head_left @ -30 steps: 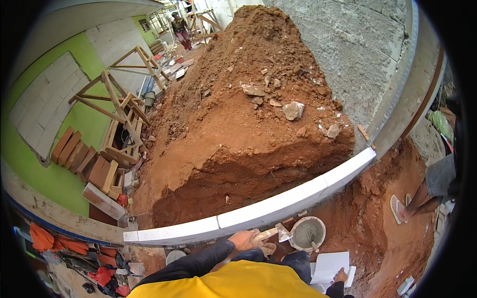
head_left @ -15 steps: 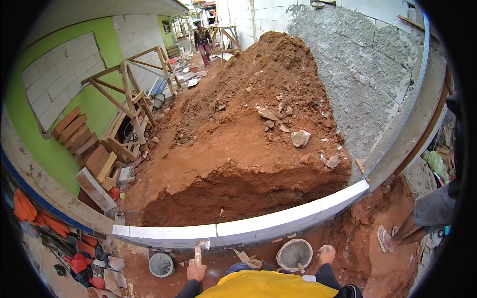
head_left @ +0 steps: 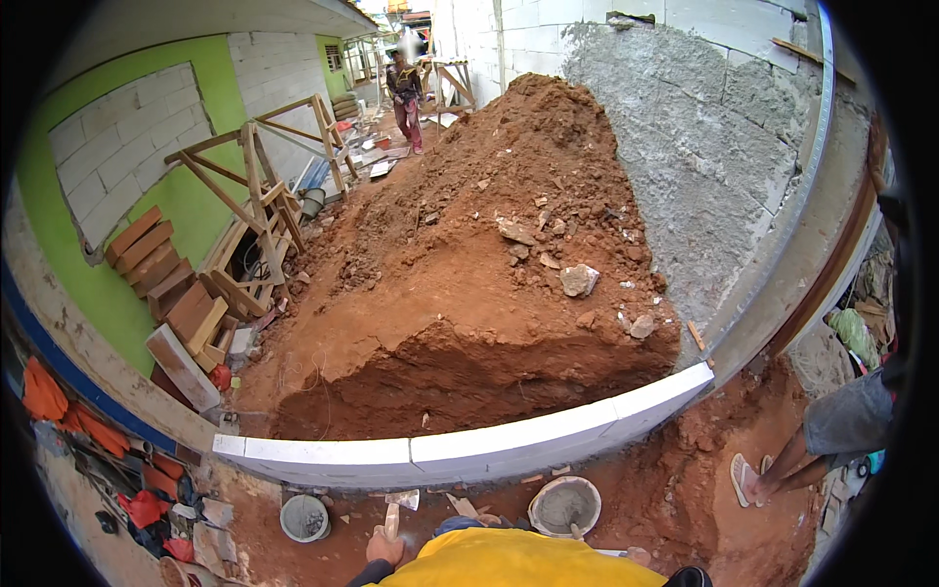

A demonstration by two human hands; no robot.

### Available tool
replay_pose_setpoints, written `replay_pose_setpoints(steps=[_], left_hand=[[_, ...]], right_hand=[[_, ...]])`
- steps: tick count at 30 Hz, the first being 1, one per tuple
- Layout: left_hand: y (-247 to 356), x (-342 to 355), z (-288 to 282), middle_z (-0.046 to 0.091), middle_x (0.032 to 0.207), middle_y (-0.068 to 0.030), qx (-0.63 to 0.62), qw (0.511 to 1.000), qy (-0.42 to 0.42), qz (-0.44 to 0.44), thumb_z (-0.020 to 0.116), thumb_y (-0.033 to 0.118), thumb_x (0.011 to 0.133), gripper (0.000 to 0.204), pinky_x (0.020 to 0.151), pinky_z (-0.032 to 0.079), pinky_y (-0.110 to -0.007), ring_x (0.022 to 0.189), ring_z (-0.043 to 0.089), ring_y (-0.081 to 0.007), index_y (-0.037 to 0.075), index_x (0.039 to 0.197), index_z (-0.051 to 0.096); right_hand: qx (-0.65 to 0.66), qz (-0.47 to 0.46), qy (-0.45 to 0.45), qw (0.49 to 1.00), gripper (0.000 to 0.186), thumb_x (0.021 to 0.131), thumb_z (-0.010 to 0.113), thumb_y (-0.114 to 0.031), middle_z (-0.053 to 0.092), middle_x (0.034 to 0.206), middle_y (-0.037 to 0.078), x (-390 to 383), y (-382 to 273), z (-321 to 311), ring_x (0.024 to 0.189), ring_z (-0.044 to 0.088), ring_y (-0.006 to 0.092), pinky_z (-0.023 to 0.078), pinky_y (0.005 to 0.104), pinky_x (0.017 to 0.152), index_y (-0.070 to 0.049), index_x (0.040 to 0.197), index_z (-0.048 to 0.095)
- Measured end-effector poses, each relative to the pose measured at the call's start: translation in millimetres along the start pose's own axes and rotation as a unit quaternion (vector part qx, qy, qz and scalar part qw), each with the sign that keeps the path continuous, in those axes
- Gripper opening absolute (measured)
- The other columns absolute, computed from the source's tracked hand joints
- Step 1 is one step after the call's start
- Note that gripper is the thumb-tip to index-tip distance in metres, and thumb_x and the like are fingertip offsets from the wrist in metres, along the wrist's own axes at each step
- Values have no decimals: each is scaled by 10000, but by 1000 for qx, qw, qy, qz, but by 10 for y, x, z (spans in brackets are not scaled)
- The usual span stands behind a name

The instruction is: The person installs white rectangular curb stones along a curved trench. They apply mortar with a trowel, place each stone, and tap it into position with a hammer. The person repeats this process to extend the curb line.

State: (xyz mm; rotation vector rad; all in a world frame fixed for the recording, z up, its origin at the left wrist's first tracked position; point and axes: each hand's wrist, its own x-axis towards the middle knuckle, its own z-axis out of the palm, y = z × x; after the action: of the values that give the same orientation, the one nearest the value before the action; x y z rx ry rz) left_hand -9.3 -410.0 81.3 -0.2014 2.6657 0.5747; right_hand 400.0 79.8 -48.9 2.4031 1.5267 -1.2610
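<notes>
At the lower edge, my left hand [head_left: 383, 550] is closed round the handle of a wooden-handled tool with a flat, pale metal head [head_left: 403, 500]. The head is just on my side of a low wall of white blocks [head_left: 509, 442], apart from its face. A bucket of grey mortar [head_left: 305, 518] stands left of this hand. My right hand [head_left: 638, 556] shows only in part, low beside my yellow shirt, its fingers mostly hidden. Close to it is a white flat edge [head_left: 612, 553]. A second bucket of mortar [head_left: 564, 506] stands ahead and left of that hand, a stick-like handle at its rim.
Beyond the wall rises a big mound of red soil [head_left: 469, 254] with stones. Wooden trestles [head_left: 256, 181] and stacked boards [head_left: 156, 259] line the left. A person [head_left: 405, 98] is at the back. Another person's sandalled foot [head_left: 748, 481] stands at right. Rags and debris [head_left: 147, 509] lie lower left.
My right hand has drawn back toward my body and is now mostly hidden. The tool in my left hand has moved back from the wall. The far person has come closer.
</notes>
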Motion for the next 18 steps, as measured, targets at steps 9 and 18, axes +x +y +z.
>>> replay_pose_setpoints(steps=[9, 18], left_hand=[[286, -426, -155, 758, 1025, -280, -68, 997, 47, -12, 799, 350, 781, 476, 899, 579, -541, 1015, 737, -472, 29, 1093, 637], [-350, -883, 318, 755, 999, -279, -99, 986, 62, -118, 841, 286, 742, 445, 870, 588, -528, 988, 750, -456, 7, 1019, 633]], right_hand=[[195, -63, -100, 974, 532, 1077, 624, -362, 722, 701, 188, 295, -501, -205, 602, 712, 319, 553, 447, 604, 17, 711, 694], [-59, -140, 99, 984, 541, 1036, 655, -431, 742, 758, 178, 128, -724, -506, 803, 751, 381, 550, 501, 769, 46, 799, 749]])
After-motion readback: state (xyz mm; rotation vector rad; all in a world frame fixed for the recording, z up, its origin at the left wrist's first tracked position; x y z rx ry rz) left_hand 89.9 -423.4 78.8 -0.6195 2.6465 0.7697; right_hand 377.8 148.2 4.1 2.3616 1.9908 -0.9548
